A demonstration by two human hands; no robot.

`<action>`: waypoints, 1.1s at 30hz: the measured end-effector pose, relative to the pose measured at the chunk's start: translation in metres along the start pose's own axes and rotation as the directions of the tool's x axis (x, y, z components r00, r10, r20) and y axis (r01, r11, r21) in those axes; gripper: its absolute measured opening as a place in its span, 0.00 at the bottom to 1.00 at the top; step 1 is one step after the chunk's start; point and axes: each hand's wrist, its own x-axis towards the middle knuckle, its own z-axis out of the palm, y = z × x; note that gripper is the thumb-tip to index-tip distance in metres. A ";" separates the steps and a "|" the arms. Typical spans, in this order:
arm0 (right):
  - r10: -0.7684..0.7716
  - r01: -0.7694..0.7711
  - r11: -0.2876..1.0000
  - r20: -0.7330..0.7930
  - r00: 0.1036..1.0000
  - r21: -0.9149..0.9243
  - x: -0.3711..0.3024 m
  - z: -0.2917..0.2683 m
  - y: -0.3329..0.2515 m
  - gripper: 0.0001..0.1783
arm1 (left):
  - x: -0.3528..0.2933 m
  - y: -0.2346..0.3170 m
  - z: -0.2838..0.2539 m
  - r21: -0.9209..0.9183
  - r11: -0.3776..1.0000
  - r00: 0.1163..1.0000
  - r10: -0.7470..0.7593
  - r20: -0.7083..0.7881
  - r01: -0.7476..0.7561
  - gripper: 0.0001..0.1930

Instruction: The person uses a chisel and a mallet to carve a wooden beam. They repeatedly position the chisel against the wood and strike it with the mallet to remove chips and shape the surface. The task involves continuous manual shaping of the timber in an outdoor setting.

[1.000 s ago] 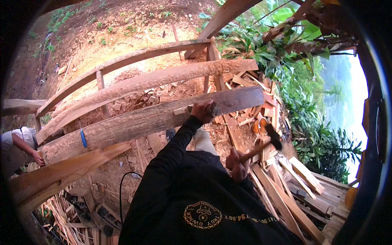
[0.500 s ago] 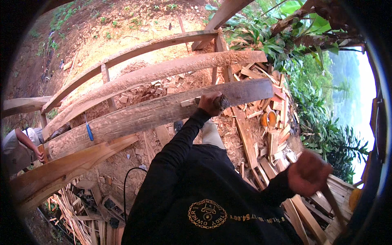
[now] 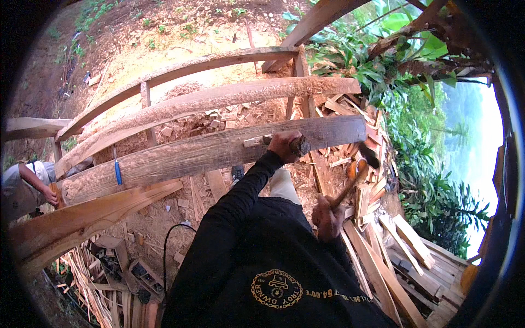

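Left hand [image 3: 283, 146] closed round stubby tool [image 3: 299, 146] over wide plank [image 3: 191, 159]. Right hand [image 3: 329, 217] wrapped round hammer [image 3: 350, 186], near plank's right end. Hammer likely stiff, heavy-headed: grip low handle. Tool likely hard: grip middle.

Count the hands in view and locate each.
3: the left hand, gripping a blunt-ended handle over the weathered plank; the right hand, nearer the body, holding a hammer; a co-worker's hand near the plank's left end. The co-worker's other hand may be hidden.
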 end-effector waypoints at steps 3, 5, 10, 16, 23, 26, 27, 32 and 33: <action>-0.236 0.232 0.969 0.039 0.971 0.086 -0.003 -0.002 -0.002 0.20 | -0.006 -0.006 0.003 -0.045 0.997 0.998 -0.059 -0.015 0.059 0.16; -0.233 0.240 0.968 0.091 0.968 -0.069 0.004 -0.002 0.012 0.20 | -0.011 -0.014 0.005 0.009 0.996 0.997 -0.083 0.002 0.083 0.16; 0.184 -0.137 0.895 0.071 0.980 -0.424 0.031 -0.008 0.042 0.19 | -0.006 -0.005 0.003 -0.002 0.997 0.997 -0.073 0.030 0.073 0.14; -0.665 0.648 0.646 -0.118 0.737 0.403 -0.007 -0.067 -0.095 0.17 | -0.003 -0.005 -0.004 -0.009 0.997 0.997 -0.071 0.024 0.071 0.14; -0.834 0.861 0.501 -0.215 0.508 0.092 -0.004 -0.040 -0.082 0.14 | -0.010 -0.023 0.007 0.048 0.999 0.999 0.012 -0.034 -0.010 0.18; -0.067 0.151 0.696 0.146 0.987 -0.702 0.037 -0.032 0.073 0.17 | -0.003 -0.020 0.010 0.041 0.999 1.000 -0.031 -0.001 0.031 0.19; 0.020 0.080 0.765 0.147 0.989 -0.639 0.038 -0.012 0.075 0.16 | -0.002 -0.019 0.004 0.044 0.997 0.998 -0.065 0.012 0.064 0.19; 0.108 -0.089 0.959 0.055 0.993 -0.270 0.009 0.002 0.014 0.21 | -0.019 -0.010 -0.001 -0.051 0.998 0.998 -0.026 -0.060 0.023 0.18; 0.042 -0.027 0.968 0.056 0.998 -0.249 0.012 -0.003 0.004 0.21 | -0.009 -0.012 0.000 -0.095 0.995 0.995 -0.048 -0.083 0.040 0.17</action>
